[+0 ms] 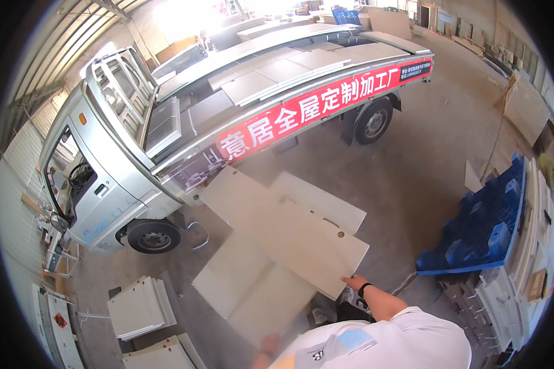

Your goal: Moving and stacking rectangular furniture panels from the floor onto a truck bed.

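Note:
A long pale board (289,227) with small round holes and slots lies slanted in front of me, its far end close to the truck's side. My right hand (354,283), with a dark band on the wrist, is closed on the board's near right corner. Under and beside it are more pale panels, one sticking out beyond it (320,200) and others on the nearer left (246,289). My left hand (269,343) is low in the view by the near edge of those lower panels. It is blurred, so its fingers cannot be made out.
A silver flatbed truck (111,190) with panels on its bed (283,71) and a red banner stands ahead. Stacked panels (143,309) are on the floor at the left. To the right, a blue plastic pallet (474,224) leans against piled boards (501,307).

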The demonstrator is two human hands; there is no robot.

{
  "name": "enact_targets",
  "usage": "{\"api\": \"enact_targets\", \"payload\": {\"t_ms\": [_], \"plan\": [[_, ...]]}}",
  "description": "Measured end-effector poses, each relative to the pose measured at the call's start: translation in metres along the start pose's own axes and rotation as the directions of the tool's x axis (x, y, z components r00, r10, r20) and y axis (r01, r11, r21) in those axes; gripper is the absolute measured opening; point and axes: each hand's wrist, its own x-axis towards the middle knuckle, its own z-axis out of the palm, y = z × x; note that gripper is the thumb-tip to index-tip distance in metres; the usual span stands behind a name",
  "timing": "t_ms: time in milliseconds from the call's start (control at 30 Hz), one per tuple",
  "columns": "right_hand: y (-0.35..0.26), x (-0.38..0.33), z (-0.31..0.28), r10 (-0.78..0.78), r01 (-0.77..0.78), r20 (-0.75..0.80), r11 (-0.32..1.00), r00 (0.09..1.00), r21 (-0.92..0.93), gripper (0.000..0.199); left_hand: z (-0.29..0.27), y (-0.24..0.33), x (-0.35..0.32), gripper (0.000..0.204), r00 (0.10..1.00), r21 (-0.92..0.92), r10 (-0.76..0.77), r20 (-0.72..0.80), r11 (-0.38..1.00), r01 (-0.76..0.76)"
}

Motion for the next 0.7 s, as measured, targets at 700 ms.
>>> {"api": "enact_targets", "payload": {"t_ms": [700], "plan": [[0.003,-0.027,0.063,0.009,-0.032,0.044,0.832,0.999,0.555,0.052,-0.037,0.033,0.015,0.017,0.994,0.402,0.043,0.104,0.912,-0.081]]}}
